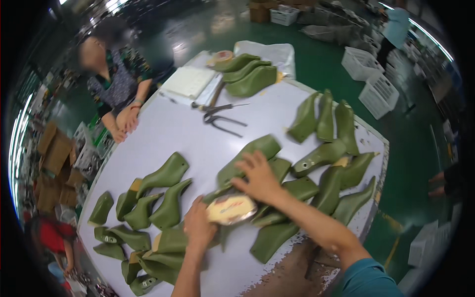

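Observation:
My left hand (199,223) is closed at the left end of an oval pale-yellow piece (230,208) with a shiny rim and reddish print. Its exact kind is not clear. Just right of it, my right hand (260,179) has its fingers spread over a green shoe last (248,157), partly hiding it; whether they touch, I cannot tell. Other green shoe lasts lie around both hands, among them one (272,241) below my right forearm and one (170,241) beside my left wrist.
Pincers (222,121) and a hammer (216,94) lie toward the back of the white table (198,138), near a white pad (189,81). Shoe lasts (325,116) stand at the right edge. A person's hands (126,123) rest at the left edge. White crates (378,95) are on the floor.

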Demonstrator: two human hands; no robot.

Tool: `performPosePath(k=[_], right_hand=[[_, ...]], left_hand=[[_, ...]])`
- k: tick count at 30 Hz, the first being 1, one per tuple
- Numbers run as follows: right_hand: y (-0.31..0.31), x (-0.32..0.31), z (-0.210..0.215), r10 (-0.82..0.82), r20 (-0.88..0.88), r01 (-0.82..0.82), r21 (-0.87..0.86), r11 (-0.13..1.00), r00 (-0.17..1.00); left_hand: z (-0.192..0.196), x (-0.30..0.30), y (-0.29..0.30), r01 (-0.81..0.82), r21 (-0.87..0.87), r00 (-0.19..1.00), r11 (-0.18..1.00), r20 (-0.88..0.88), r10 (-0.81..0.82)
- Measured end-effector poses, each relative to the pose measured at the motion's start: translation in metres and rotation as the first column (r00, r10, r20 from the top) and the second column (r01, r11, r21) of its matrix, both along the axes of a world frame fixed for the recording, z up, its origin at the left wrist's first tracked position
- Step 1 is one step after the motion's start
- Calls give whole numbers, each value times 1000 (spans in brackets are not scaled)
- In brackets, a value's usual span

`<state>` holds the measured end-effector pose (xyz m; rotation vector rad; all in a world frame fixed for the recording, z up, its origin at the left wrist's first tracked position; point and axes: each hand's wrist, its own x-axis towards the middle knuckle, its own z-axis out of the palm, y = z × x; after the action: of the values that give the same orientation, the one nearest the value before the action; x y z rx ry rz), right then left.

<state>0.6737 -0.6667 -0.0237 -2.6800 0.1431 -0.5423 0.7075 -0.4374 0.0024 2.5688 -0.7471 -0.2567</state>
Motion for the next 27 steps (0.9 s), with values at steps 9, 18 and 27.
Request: performPosePath(k=[9, 18, 27], right_hand=[[-47, -33, 49, 26, -7, -24, 248, 969, 1000], [-282, 33, 20, -796, -212, 814, -9, 581, 567], [-160, 1, 27, -382, -279, 394, -12, 919, 881]], left_hand=[[-1, -64, 102, 161, 190, 976, 969, 112, -185], [-77, -58, 206, 181, -95, 979, 979, 116, -170], [45, -24, -5, -120, -449, 984, 885, -169, 48]])
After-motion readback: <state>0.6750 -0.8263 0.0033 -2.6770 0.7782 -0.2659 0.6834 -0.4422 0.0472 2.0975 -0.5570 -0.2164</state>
